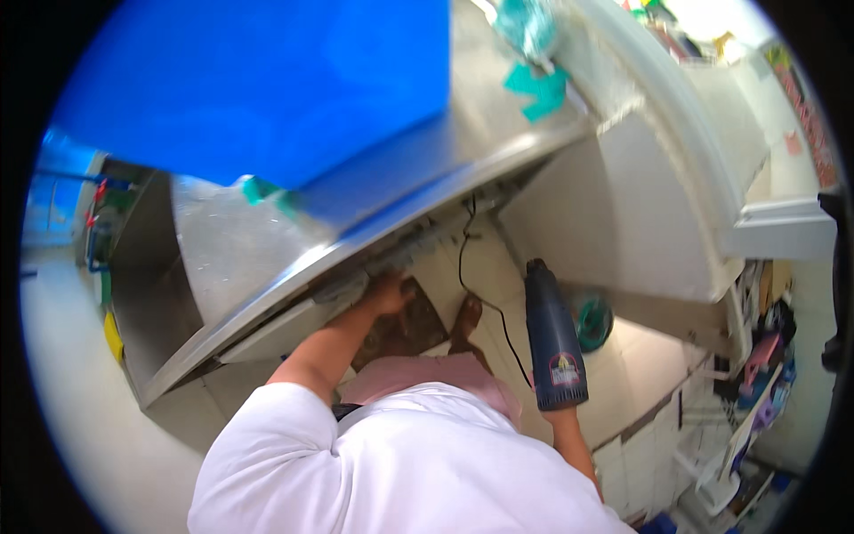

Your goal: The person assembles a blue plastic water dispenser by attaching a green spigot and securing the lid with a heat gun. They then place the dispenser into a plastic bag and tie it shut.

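Observation:
A dark heat gun (pixel 551 338) points away from me, its nozzle at the far end and its vented back end toward me. My right hand (pixel 559 416) is closed on it, with the fingers hidden behind the body. A black cord (pixel 505 322) runs from near the heat gun up toward the counter's underside. My left arm reaches to the front edge of a metal counter (pixel 231 258). Just below that edge is my left hand (pixel 390 294), beside a light panel (pixel 285 331); its fingers are too blurred to read.
A large blue panel (pixel 285 80) stands on the counter, with green tape (pixel 538 89) nearby. My bare foot (pixel 466 316) rests on pale tiles beside a brown mat (pixel 427 325). A green round object (pixel 594 322) sits beyond the heat gun. Cluttered shelves (pixel 756 392) are at right.

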Tool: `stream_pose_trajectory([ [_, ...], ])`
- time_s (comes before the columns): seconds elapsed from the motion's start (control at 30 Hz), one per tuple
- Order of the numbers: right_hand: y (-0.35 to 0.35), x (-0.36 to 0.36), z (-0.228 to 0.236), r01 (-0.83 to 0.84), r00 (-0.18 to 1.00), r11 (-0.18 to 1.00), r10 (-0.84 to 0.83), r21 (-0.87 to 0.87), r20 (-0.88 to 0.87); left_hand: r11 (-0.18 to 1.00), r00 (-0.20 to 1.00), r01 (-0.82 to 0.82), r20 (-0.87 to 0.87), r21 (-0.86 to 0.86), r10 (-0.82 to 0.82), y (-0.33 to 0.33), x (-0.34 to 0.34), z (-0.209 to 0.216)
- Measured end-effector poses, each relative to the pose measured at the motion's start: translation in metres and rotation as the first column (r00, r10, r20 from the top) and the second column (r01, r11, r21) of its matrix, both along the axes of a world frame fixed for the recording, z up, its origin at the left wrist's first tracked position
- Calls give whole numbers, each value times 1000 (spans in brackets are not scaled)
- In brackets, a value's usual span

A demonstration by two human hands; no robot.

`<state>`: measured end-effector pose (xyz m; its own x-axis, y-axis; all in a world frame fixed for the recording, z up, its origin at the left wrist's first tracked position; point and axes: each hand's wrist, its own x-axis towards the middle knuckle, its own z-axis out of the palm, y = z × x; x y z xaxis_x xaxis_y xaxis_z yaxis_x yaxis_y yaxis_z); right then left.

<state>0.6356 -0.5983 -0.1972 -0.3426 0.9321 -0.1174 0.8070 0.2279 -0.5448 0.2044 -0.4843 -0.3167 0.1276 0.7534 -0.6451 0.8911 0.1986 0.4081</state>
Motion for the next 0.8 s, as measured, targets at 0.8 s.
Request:
stream_pose_trajectory([
  [0.8,119,-228,230,-270,724,954,110,-133,-681,492,54,-855,914,-165,401,89,-194,211],
])
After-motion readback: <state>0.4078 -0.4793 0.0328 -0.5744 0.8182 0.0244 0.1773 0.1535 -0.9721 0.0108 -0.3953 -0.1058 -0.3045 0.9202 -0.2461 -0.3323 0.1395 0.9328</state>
